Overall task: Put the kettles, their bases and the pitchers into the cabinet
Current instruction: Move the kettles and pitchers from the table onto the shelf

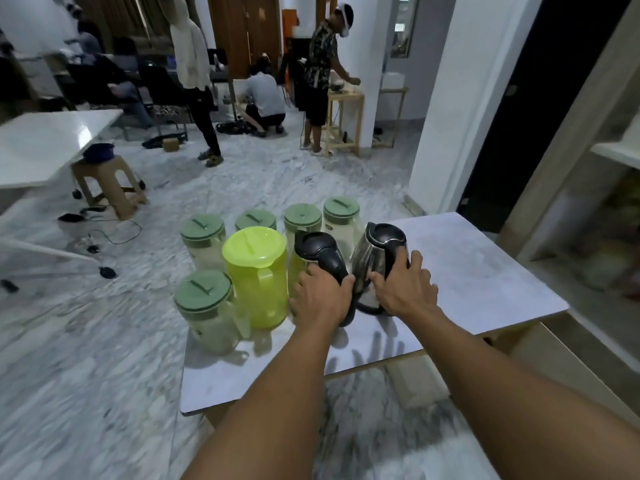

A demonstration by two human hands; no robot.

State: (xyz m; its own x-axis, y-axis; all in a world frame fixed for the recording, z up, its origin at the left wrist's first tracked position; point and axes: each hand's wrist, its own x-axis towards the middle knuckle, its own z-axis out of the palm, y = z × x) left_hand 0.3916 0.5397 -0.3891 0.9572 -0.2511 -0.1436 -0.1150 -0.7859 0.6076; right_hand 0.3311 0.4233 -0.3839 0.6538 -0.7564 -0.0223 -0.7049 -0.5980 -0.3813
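Observation:
Two steel kettles with black lids stand side by side on a small white table (485,282). My left hand (320,294) is closed around the black handle of the left kettle (317,249). My right hand (405,289) grips the handle of the right kettle (375,252), which rests on its black base (367,309). To their left stands a bright yellow-green pitcher (254,271). Several clear pitchers with dull green lids surround it, one at the front left (204,306) and others in a row behind (341,213). The cabinet (595,188) stands open at the right.
A white pillar (446,109) rises behind the table, with a dark doorway beside it. A stool (104,181) and loose cables lie on the marble floor at the left. Several people stand or crouch at the far end of the room.

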